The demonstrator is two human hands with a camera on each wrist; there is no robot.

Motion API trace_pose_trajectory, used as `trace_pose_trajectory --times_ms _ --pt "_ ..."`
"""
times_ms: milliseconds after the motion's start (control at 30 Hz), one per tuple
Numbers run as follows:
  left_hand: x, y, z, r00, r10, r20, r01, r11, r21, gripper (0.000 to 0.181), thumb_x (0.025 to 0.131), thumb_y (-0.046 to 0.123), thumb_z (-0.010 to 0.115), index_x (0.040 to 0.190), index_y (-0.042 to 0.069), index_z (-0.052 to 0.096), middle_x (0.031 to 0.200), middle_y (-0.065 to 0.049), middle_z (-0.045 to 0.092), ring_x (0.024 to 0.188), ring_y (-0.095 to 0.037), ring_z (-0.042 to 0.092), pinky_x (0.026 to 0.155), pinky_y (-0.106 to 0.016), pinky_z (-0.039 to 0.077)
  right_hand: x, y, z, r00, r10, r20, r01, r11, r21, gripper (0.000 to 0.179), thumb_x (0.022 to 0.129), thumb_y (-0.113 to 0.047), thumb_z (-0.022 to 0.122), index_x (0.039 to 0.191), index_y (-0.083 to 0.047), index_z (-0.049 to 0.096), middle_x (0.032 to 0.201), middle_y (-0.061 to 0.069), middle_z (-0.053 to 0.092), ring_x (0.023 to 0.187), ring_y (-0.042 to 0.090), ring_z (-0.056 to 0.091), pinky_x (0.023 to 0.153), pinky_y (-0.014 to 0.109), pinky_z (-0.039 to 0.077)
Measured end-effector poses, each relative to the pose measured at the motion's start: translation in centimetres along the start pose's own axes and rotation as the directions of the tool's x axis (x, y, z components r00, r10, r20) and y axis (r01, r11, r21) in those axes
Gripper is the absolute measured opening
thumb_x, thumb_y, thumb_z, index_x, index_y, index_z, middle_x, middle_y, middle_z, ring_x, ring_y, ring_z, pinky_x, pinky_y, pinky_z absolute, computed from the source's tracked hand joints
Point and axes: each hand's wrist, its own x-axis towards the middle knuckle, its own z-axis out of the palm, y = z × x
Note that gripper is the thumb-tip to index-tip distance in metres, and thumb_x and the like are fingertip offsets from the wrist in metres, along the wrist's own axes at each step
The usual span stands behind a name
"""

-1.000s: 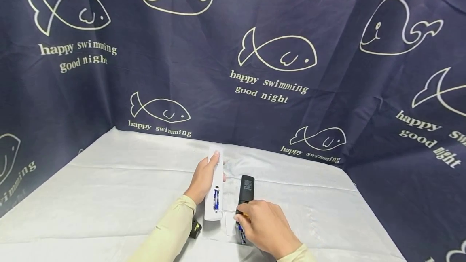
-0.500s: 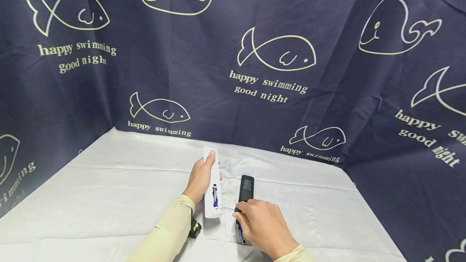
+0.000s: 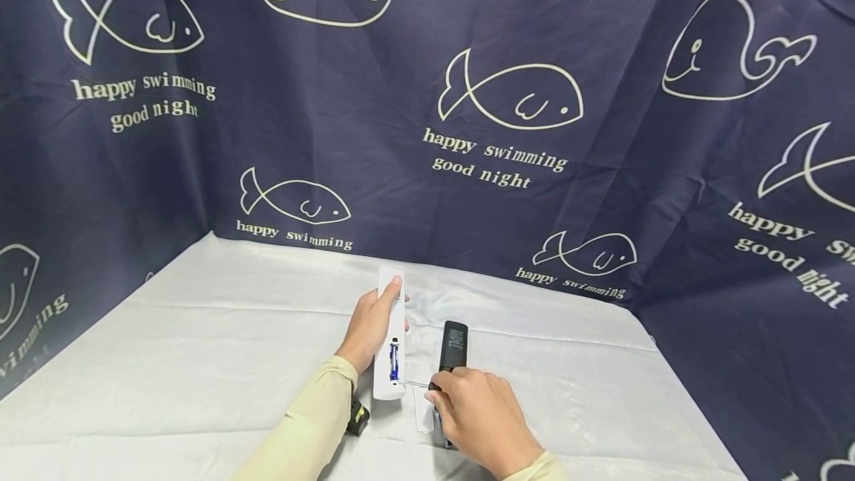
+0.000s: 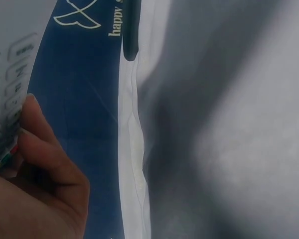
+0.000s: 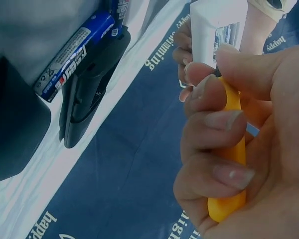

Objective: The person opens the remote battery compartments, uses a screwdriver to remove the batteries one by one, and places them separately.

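Observation:
My left hand [image 3: 367,325] grips a white remote control [image 3: 384,381], its back turned up and its battery bay uncovered with blue batteries [image 3: 394,361] inside. The thumb lies along the remote's far end, and in the left wrist view the fingers bend round its button side. Between curled fingers and thumb, my right hand [image 3: 484,418] holds a screwdriver with a yellow handle [image 5: 226,199]. Its thin shaft [image 3: 417,384] points left, with the tip at the near end of the battery bay.
A black remote [image 3: 454,347] lies on the white cloth, partly behind my right hand. Beside it is a blue battery [image 5: 74,57]. A flat white strip [image 3: 424,416] lies between the hands. A black object with a yellow-green patch [image 3: 358,418] shows beside the left sleeve.
The white remote has shifted slightly left and away from me. My right hand has moved a little left, keeping the screwdriver tip at the battery bay's near end.

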Motion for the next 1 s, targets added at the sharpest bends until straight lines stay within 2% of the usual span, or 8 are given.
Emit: trace_pose_trajectory --times_ms 400,700,867,1000 --pt "-0.07 0.16 -0.01 1.000 -0.017 0.006 0.017 1.000 -0.010 0.070 0.097 0.067 0.046 0.117 0.004 0.067 0.073 -0.011 0.066 0.061 -0.018 0.062 0.056 -0.030 0.050 0.00 -0.09 0.07 1.000 -0.005 -0.013 0.005 1.000 -0.012 0.019 0.085 -0.025 0.078 0.075 -0.024 0.063 0.063 -0.014 0.047 0.054 0.005 0.050 0.044 0.030 0.039" --pt "-0.14 0.24 -0.07 1.000 -0.006 -0.006 0.007 1.000 0.018 0.069 0.097 0.068 0.045 0.113 0.006 0.069 0.070 -0.010 0.066 0.058 -0.017 0.060 0.055 -0.029 0.049 0.03 -0.16 -0.11 1.000 0.000 -0.017 0.000 1.000 -0.005 0.017 0.085 -0.024 0.079 0.076 -0.023 0.064 0.063 -0.014 0.047 0.054 0.004 0.048 0.044 0.029 0.039" --pt "-0.03 0.22 -0.14 1.000 -0.016 -0.015 0.016 1.000 0.005 0.069 0.096 0.068 0.046 0.114 0.005 0.068 0.071 -0.010 0.066 0.059 -0.017 0.061 0.055 -0.029 0.050 0.10 -0.17 -0.37 1.000 0.009 -0.012 -0.009 1.000 0.000 0.014 0.086 -0.025 0.078 0.079 -0.023 0.067 0.064 -0.015 0.048 0.054 0.003 0.048 0.045 0.029 0.040" --pt "0.04 0.12 -0.23 0.999 -0.025 -0.027 0.024 1.000 -0.011 0.069 0.096 0.068 0.047 0.113 0.005 0.068 0.074 -0.011 0.067 0.063 -0.018 0.063 0.057 -0.029 0.051 0.13 -0.13 -0.57 1.000 0.029 -0.003 -0.029 1.000 0.006 0.017 0.086 -0.025 0.078 0.076 -0.024 0.063 0.063 -0.016 0.046 0.053 0.002 0.045 0.045 0.029 0.038"
